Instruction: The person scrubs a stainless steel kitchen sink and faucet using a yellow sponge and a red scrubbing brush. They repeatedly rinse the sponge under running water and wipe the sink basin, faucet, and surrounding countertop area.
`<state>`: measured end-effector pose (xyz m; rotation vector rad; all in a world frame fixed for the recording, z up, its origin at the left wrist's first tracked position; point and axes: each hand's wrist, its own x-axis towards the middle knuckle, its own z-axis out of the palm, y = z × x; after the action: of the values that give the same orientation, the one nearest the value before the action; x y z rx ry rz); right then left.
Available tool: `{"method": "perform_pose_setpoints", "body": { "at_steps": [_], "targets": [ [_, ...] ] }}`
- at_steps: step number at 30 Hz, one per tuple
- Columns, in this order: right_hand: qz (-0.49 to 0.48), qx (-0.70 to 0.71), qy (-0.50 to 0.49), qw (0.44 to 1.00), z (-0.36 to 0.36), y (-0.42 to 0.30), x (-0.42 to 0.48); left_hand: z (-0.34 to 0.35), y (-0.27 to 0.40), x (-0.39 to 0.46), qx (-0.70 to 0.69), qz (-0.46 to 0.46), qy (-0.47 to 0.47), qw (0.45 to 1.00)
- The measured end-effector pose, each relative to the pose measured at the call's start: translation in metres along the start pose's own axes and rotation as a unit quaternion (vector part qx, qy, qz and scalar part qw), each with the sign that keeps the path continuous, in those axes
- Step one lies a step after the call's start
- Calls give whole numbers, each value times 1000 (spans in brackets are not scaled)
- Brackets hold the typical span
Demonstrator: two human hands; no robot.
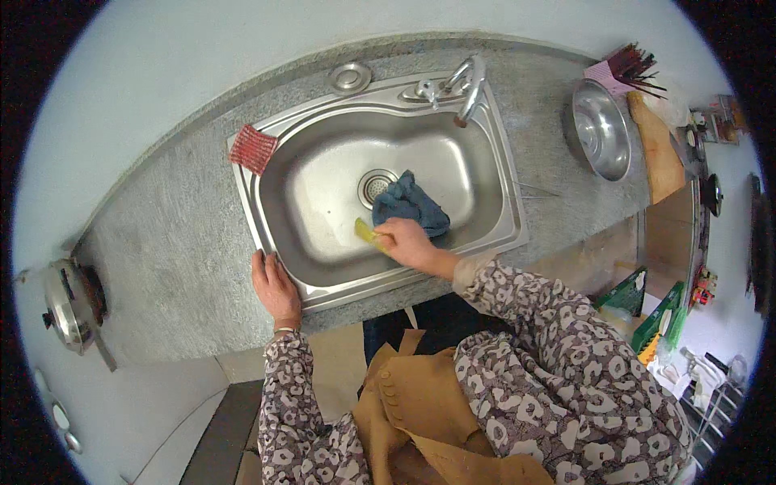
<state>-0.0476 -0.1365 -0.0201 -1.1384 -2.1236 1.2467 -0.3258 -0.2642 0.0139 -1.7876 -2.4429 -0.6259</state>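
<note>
A stainless-steel sink (315, 200) lies before me, set in a grey stone-look countertop. My right hand (407, 242) is over the front part of the basin, shut on a small yellow-green piece (367, 231) whose exact kind I cannot tell. A crumpled dark blue cloth (407, 203) lies in the basin just beyond that hand, partly over the edge of the drain strainer (372, 187). On the sink's front-left rim and the counter beside it rests my left hand (277, 286), holding nothing. A red woven scrub pad (253, 149) sits on the back-left corner of the rim.
The chrome faucet (474, 91) arches over the back right of the basin. Behind the sink lies a round metal drain cover (350, 78). A steel bowl (601, 130), chopsticks in a pink holder (600, 76) and a wooden board (658, 148) stand right. A lidded pot (66, 306) is left.
</note>
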Motion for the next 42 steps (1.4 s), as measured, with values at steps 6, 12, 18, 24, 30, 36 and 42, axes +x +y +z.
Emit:
{"method": "perform_pose_setpoints", "body": {
  "at_steps": [6,12,18,24,30,36,42],
  "targets": [
    [12,94,-21,995,12,-31,-8,3,31,-8,-72,27,-62,995],
    [-79,-11,-96,992,-30,-36,-21,17,127,-28,-295,25,-169,940],
    [-93,-64,-97,989,-59,-17,-42,34,162,-27,-450,-106,-289,838],
    [-76,-42,62,994,-96,14,-61,46,171,-32,-400,-117,-261,870],
    [147,-104,283,942,-195,102,-73,59,163,-34,-437,-219,-162,857],
    [107,-265,303,909,-260,167,-17,81,181,11,-485,-239,-70,838],
    [73,-453,282,843,-276,200,46,117,226,101,-512,-215,25,831]
  ]
}}
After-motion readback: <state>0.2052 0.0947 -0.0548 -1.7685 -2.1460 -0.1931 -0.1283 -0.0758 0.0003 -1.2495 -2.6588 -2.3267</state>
